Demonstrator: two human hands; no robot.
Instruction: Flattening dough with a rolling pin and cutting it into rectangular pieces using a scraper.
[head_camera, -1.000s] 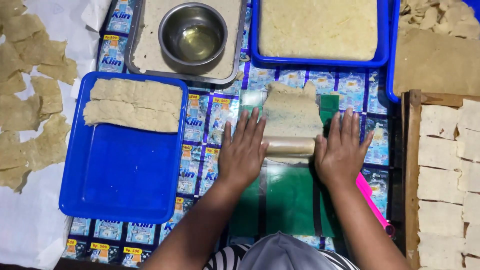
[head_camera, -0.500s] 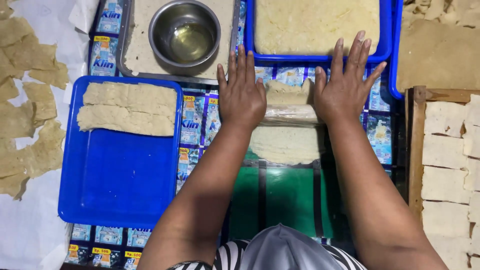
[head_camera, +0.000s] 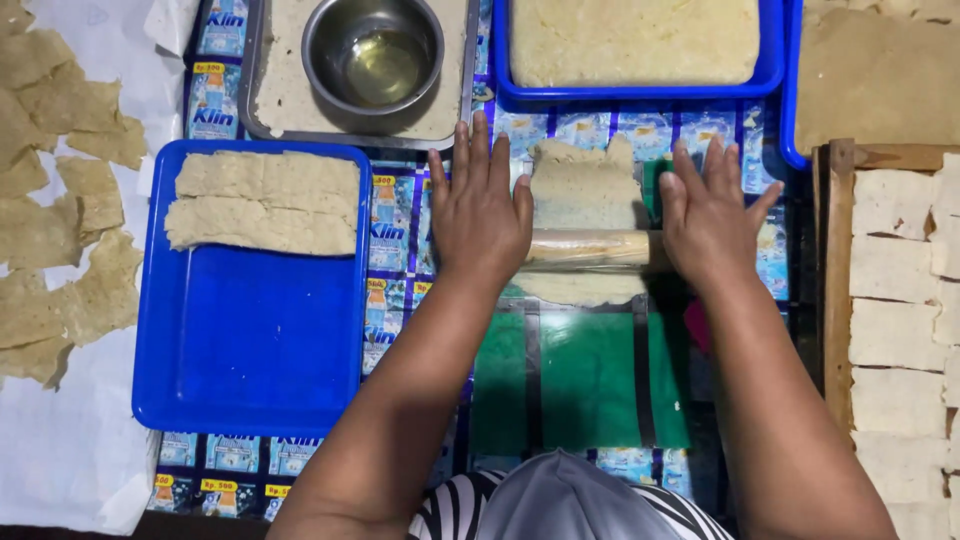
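Rolling pin (head_camera: 590, 250): pale wooden cylinder, centre of frame, lying crosswise on a strip of flattened dough (head_camera: 585, 195) that runs from upper centre down to mid-frame.

Left hand (head_camera: 480, 215): flat, fingers spread, palm pressing the pin's left end; nothing clasped.

Right hand (head_camera: 708, 220): likewise flat and splayed on the pin's right end.

Work surface: green mat (head_camera: 590, 375) over printed sachet sheeting (head_camera: 400, 230).

Left of centre: blue tray (head_camera: 250, 340) holding two finished dough sheets (head_camera: 265, 200) along its upper end.

Top: metal bowl (head_camera: 372, 55) of clear liquid in a steel tray; blue tub of dough (head_camera: 635, 40).

Far left: irregular dried pieces (head_camera: 60, 210) on white cloth.

Right edge: wooden frame of pale squares (head_camera: 900, 300).

Risk, as judged: uneven palm pressure could thin one side, tear the sheet, or make it stick to the pin.
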